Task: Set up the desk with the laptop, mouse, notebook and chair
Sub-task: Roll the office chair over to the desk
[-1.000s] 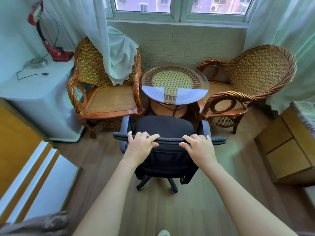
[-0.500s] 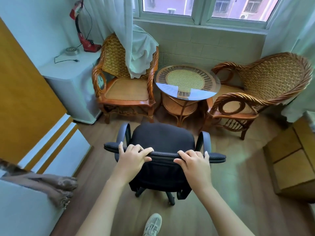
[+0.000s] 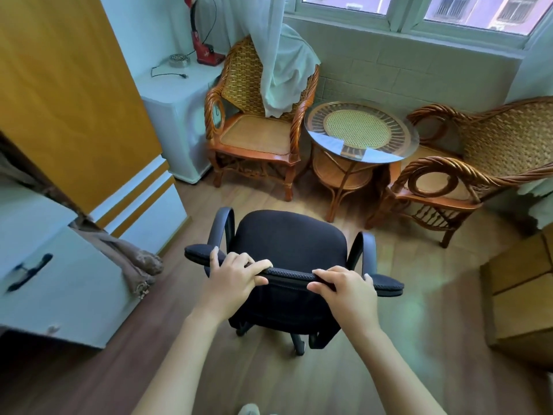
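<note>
A black office chair (image 3: 291, 241) with curved armrests and castors stands on the wooden floor in front of me, its seat facing away. My left hand (image 3: 232, 277) grips the top edge of its backrest left of centre. My right hand (image 3: 347, 290) grips the same edge right of centre, fingers curled over it. No laptop, mouse, notebook or desk top shows in this view.
Two rattan armchairs (image 3: 257, 115) (image 3: 478, 163) and a round glass-topped table (image 3: 360, 130) stand under the window. A white unit (image 3: 176, 97) with a red lamp is at the back left. An orange-and-white cabinet (image 3: 74, 94) and white furniture (image 3: 45, 265) lie left, wooden drawers (image 3: 520, 295) right.
The chair has rolled back from the rattan set and towards the left, both hands still gripping its backrest. My view has swung so the cabinet and white furniture fill the left side.
</note>
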